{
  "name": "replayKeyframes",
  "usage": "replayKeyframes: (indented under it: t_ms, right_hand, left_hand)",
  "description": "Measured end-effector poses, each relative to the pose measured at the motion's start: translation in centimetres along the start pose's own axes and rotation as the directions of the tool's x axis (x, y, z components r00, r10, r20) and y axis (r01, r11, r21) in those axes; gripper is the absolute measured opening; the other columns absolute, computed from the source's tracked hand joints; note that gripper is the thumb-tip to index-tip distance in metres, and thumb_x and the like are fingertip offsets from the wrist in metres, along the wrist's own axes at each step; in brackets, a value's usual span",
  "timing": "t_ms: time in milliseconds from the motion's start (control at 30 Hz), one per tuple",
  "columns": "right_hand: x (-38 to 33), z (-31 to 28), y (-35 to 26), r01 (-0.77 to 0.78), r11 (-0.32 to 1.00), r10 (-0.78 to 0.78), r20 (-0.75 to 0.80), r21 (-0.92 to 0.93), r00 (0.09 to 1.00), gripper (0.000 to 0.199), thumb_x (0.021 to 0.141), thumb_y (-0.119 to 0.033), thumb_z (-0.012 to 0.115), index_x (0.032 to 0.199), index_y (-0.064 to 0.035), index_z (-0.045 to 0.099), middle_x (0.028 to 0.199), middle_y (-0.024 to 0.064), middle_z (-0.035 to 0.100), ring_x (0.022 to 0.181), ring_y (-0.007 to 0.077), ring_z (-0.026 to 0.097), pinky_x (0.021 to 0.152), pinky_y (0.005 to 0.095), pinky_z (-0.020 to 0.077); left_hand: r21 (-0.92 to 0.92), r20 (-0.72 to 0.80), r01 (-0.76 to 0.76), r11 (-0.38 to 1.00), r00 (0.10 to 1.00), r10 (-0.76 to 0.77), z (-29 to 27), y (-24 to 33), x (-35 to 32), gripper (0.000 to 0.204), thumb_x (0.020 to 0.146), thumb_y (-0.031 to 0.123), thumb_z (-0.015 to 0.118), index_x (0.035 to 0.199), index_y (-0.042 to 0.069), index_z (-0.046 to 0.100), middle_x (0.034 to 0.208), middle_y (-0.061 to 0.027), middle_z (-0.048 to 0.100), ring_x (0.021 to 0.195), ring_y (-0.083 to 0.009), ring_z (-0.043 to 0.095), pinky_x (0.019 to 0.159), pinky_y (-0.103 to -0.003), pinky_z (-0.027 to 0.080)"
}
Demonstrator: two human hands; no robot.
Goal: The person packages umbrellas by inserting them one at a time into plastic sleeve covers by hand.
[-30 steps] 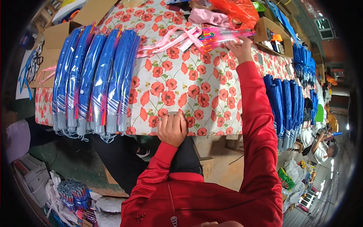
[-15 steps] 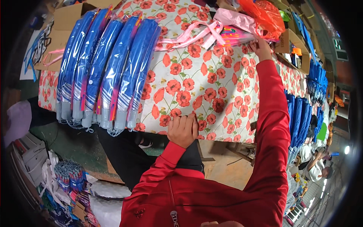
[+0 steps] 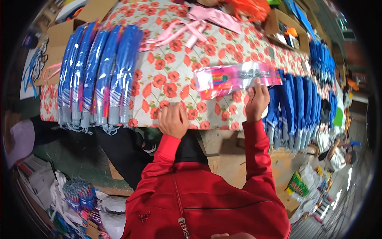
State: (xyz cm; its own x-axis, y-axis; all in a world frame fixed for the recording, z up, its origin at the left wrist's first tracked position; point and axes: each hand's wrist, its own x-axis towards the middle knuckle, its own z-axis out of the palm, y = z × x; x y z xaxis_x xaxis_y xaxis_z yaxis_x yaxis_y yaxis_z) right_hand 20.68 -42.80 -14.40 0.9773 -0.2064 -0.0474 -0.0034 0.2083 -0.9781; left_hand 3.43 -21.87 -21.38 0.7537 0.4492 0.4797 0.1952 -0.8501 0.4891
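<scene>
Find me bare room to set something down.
Bare flowered cloth lies between the wrapped blue umbrellas, pink fabric, left hand and the pink packet in the right hand. Crowded: the left side, far right by the cardboard box and red bag, near right by more umbrellas.

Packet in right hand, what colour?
Packet: shiny, mostly pink, with multicoloured patches including orange toward its left end. Best seen in the head view.
</scene>
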Motion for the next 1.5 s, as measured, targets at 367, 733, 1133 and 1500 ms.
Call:
replayKeyframes:
  t_ms: [367,733,1133,1500]
  right_hand:
    - [-17.5,-3.9,-1.4,-0.288,0.928,0.242,0.206,0.236,0.948,0.021,0.099,-0.011,0.062,0.116,0.0006,0.067,0.098,0.0041,0.066,0.079,0.0076,0.056,0.069,0.0193,0.0471]
    - [-18.3,-5.9,-1.7,-0.696,0.557,0.592,0.37,0.453,0.716,0.031,0.104,-0.017,0.054,0.128,0.0015,0.059,0.116,0.0102,0.067,0.097,0.0148,0.064,0.085,0.025,0.0497]
    - [-13.2,-13.6,-6.2,-0.051,0.925,-0.002,0.14,0.376,0.99,0.026,0.101,-0.012,0.056,0.123,0.0004,0.059,0.091,0.0019,0.063,0.068,0.006,0.052,0.059,0.0173,0.039]
    - [-23.8,-21.2,-5.9,0.051,0.113,0.295,0.082,-0.992,0.952,0.033,0.088,-0.02,0.074,0.112,0.0024,0.067,0.103,0.0162,0.073,0.087,0.034,0.07,0.077,0.0381,0.0544]
  left_hand:
    - [-0.714,0.486,0.132,0.688,0.8,0.352,-7.7,3.6,4.9,0.055,0.085,0.024,0.075,0.131,0.001,0.056,0.127,-0.0148,0.06,0.106,-0.0229,0.06,0.097,-0.035,0.045]
    - [-0.401,0.916,0.634,0.661,0.261,0.306,-12.4,2.9,-2.5,0.018,0.089,0.01,0.066,0.1,-0.003,0.069,0.067,-0.0022,0.062,0.055,-0.0128,0.049,0.052,-0.029,0.042]
    - [-0.222,0.973,0.413,0.883,0.037,0.228,-19.5,-0.9,3.2,0.011,0.085,0.0,0.061,0.092,-0.007,0.067,0.065,-0.0047,0.061,0.052,-0.0116,0.042,0.049,-0.029,0.038]
    - [-0.412,0.898,0.418,0.81,0.333,0.286,-21.6,0.7,6.9,0.011,0.082,-0.001,0.068,0.091,-0.007,0.07,0.064,-0.0031,0.063,0.053,-0.0108,0.047,0.051,-0.025,0.037]
